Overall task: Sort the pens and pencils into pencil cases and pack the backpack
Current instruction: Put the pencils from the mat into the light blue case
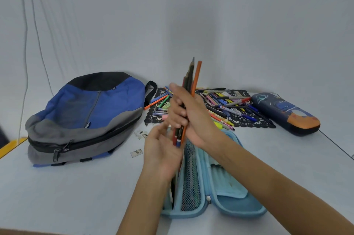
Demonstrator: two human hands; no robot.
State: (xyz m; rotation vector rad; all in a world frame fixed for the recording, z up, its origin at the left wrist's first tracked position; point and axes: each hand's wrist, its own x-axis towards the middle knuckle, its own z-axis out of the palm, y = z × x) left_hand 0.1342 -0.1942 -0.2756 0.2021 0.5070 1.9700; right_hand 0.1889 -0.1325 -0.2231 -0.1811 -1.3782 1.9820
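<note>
Pencils in a mixed bundle (189, 81) stood nearly upright at the centre of the frame, clamped in the right hand (193, 117), whose fingers curled round the middle of the bunch. One orange pencil and one dark grey one rose highest. Red, blue and black ends stuck out below the fist. The exact number in the bundle could not be counted.

The left hand (161, 148) was just below and to the left, close to the lower ends of the pencils. It was blurred, so I cannot tell whether its fingers were touching or gripping anything.

Two pencil cases were in view. One light blue zip-up fabric pencil case (226, 202) lay open on the white table (76, 196) at the lower centre, under the forearms, with its mesh pocket (190, 179) showing. One dark blue hard-shell pencil case with an orange end and a space print (285, 114) lay closed at the right of the frame.

Between them, behind the hands, a loose pile of many pens, markers and pencils (228, 104) lay scattered on one black lace mat (254, 122).

One blue, grey and black fabric backpack (86, 116) lay flat at the left, its zips closed. A few small paper scraps (137, 152) lay on the table between the backpack and the open case.
</note>
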